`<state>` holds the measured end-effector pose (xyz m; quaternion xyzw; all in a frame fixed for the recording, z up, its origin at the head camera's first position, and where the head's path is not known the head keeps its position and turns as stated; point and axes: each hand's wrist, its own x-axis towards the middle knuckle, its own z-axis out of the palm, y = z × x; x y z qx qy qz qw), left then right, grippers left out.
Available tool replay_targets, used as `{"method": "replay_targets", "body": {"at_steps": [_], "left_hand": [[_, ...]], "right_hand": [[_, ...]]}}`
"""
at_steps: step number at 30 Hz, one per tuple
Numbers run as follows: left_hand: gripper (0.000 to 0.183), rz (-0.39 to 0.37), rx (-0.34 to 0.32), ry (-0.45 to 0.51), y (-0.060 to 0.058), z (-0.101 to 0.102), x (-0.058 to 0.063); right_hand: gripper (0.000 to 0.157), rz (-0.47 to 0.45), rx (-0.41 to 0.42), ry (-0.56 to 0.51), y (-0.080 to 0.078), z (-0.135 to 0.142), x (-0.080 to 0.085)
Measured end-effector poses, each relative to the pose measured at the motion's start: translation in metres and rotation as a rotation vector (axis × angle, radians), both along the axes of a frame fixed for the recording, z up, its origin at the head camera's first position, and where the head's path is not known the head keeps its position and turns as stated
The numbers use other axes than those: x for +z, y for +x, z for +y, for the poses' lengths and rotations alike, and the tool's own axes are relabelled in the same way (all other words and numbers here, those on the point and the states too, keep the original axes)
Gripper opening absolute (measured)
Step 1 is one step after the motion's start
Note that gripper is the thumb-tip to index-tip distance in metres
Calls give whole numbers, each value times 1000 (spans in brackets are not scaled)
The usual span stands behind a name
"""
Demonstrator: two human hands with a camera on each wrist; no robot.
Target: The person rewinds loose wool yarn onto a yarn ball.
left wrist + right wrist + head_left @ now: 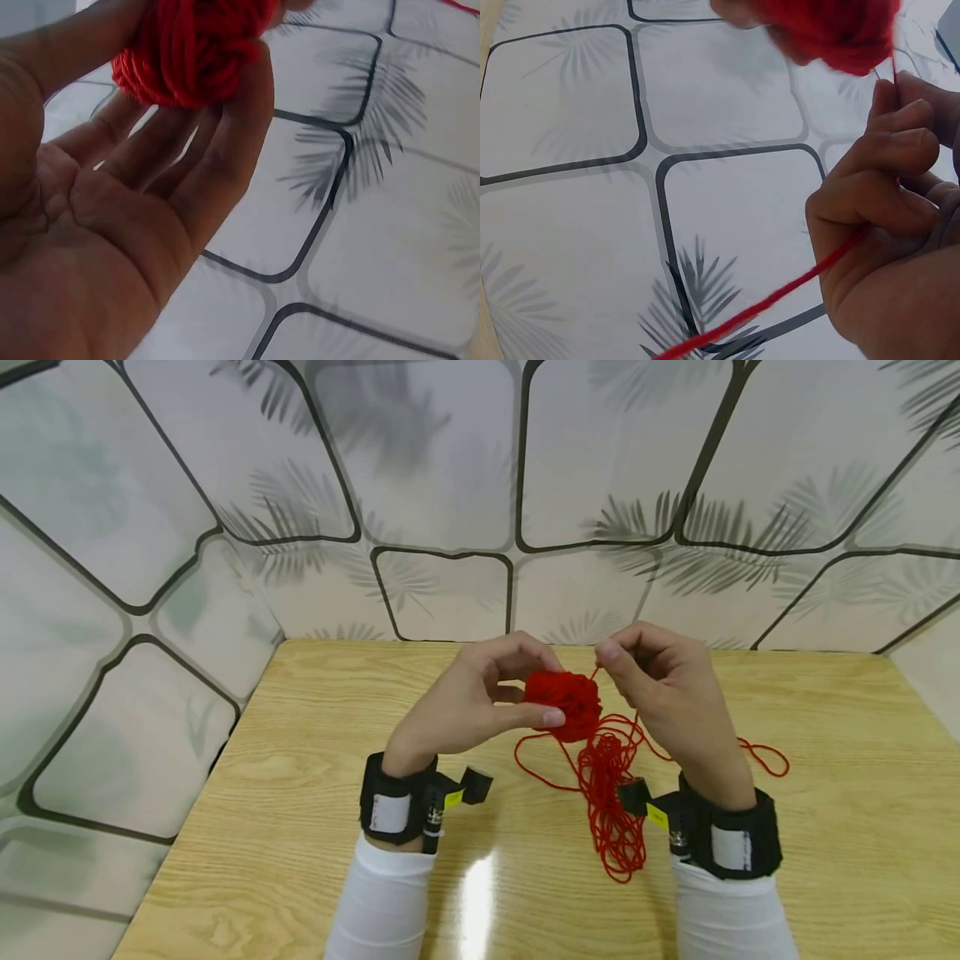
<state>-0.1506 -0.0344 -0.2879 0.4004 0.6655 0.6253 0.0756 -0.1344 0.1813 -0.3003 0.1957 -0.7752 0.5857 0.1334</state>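
Observation:
A ball of red yarn [573, 697] is held above the table between the thumb and fingers of my left hand [472, 693]. In the left wrist view the wound strands of the yarn ball [199, 52] show between thumb and fingertips. My right hand [663, 689], just right of the ball, pinches the strand running from it between thumb and forefinger. In the right wrist view this red strand [765, 300] passes through the curled fingers of the right hand [892, 172] and trails out below. A loose tangle of red yarn [611, 793] lies on the table beneath the hands.
The wooden table [300, 760] has a glossy light reflection near its front. One loop of yarn [772, 760] stretches right, past the right wrist. A patterned wall [442, 593] stands along the table's back edge, and another closes in at the left.

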Motion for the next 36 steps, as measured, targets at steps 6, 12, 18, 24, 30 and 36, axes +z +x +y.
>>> {"method": "replay_targets", "body": {"at_steps": [6, 12, 18, 24, 30, 36], "left_hand": [[31, -83, -211, 201, -2, 0, -4], [36, -126, -77, 481, -6, 9, -12], [34, -85, 282, 659, -8, 23, -12], [32, 106, 564, 511, -5, 24, -5], [29, 177, 467, 163, 4, 13, 5], [29, -11, 161, -11, 0, 1, 2]], "right_hand": [[10, -12, 30, -85, -4, -5, -5], [11, -15, 146, -39, -9, -12, -11], [13, -12, 161, 151, -7, -21, -10], [13, -22, 129, 226, -1, -20, -6], [12, -26, 60, 226, 3, -14, -2], [11, 21, 7, 173, 2, -11, -1]]}}
